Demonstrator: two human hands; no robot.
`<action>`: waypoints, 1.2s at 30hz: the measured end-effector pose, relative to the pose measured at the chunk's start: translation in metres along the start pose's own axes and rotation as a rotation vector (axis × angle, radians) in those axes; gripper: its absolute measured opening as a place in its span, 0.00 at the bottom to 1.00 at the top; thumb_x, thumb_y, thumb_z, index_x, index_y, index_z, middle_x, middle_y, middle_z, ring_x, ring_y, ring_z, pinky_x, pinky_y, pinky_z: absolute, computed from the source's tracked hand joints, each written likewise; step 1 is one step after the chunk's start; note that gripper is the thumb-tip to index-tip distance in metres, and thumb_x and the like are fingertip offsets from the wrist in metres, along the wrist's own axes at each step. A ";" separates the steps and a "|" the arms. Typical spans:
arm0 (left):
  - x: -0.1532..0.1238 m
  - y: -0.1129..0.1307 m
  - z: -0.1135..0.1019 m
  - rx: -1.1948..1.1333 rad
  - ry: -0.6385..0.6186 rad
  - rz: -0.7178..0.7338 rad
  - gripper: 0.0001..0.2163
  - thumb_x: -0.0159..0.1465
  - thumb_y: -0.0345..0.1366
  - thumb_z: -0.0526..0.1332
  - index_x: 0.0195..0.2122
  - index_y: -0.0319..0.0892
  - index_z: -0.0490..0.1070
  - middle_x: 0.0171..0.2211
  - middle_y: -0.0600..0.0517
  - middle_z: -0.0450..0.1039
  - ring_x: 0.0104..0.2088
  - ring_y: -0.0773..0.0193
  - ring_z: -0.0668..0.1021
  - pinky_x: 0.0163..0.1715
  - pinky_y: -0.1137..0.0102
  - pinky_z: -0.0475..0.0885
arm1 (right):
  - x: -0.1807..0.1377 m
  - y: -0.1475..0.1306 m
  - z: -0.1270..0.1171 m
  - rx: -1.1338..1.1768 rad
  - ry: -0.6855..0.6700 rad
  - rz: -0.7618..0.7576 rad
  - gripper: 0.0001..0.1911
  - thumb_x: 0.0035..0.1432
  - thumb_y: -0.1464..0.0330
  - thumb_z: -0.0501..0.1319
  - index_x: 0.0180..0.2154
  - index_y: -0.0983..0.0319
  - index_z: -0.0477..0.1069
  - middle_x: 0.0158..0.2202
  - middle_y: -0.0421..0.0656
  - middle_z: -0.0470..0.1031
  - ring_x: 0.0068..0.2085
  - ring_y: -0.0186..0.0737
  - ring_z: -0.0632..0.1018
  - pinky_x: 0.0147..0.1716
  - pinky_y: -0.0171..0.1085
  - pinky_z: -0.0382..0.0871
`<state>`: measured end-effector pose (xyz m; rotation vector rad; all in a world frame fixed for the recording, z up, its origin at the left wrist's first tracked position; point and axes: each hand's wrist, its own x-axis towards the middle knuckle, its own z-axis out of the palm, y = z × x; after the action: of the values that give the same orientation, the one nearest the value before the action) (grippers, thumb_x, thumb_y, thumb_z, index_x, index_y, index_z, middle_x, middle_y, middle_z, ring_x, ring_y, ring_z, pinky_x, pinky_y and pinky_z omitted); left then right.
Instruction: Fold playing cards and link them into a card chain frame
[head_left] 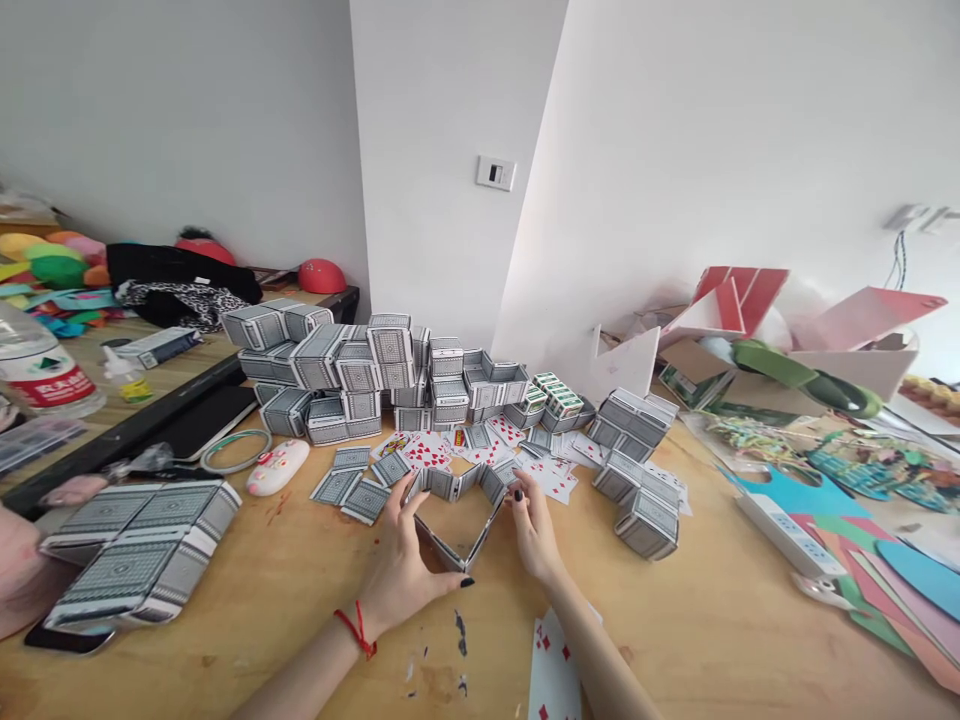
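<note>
Diamond card [553, 672] reading 4 lies near hands [405, 572] around a heart-shaped frame [444, 485].

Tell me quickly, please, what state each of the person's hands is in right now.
Left hand: open, spread around the left side of the heart-shaped card frame.
Right hand: bent at the frame's right side; grip cannot be told.

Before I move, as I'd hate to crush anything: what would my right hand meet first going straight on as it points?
Your right hand likely meets the heart-shaped card frame first, at its right side; whether they touch now is unclear.
</note>
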<state>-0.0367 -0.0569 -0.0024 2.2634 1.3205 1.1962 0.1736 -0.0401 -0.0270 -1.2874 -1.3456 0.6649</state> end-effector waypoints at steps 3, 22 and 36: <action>0.000 0.002 0.002 -0.016 0.012 0.000 0.42 0.40 0.42 0.68 0.53 0.39 0.46 0.58 0.36 0.40 0.58 0.43 0.52 0.51 0.50 0.57 | 0.023 0.001 0.003 0.154 -0.001 0.039 0.21 0.56 0.54 0.48 0.45 0.58 0.65 0.45 0.45 0.67 0.48 0.44 0.67 0.47 0.44 0.61; 0.009 -0.013 -0.004 -0.429 -0.085 -0.158 0.34 0.53 0.49 0.58 0.58 0.43 0.45 0.60 0.41 0.44 0.59 0.49 0.51 0.55 0.53 0.50 | 0.035 -0.013 0.011 0.355 -0.262 0.205 0.15 0.48 0.60 0.58 0.37 0.60 0.73 0.38 0.44 0.75 0.42 0.46 0.71 0.45 0.42 0.60; 0.101 -0.027 -0.001 -0.068 -0.602 -0.018 0.07 0.50 0.33 0.58 0.27 0.43 0.75 0.25 0.54 0.76 0.28 0.64 0.74 0.29 0.73 0.63 | 0.035 -0.017 0.013 0.231 -0.310 0.204 0.15 0.39 0.63 0.65 0.32 0.61 0.69 0.30 0.41 0.73 0.33 0.41 0.72 0.36 0.38 0.64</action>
<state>-0.0292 0.0403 0.0355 2.2887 1.0367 0.4699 0.1631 -0.0079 -0.0036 -1.1756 -1.3455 1.1661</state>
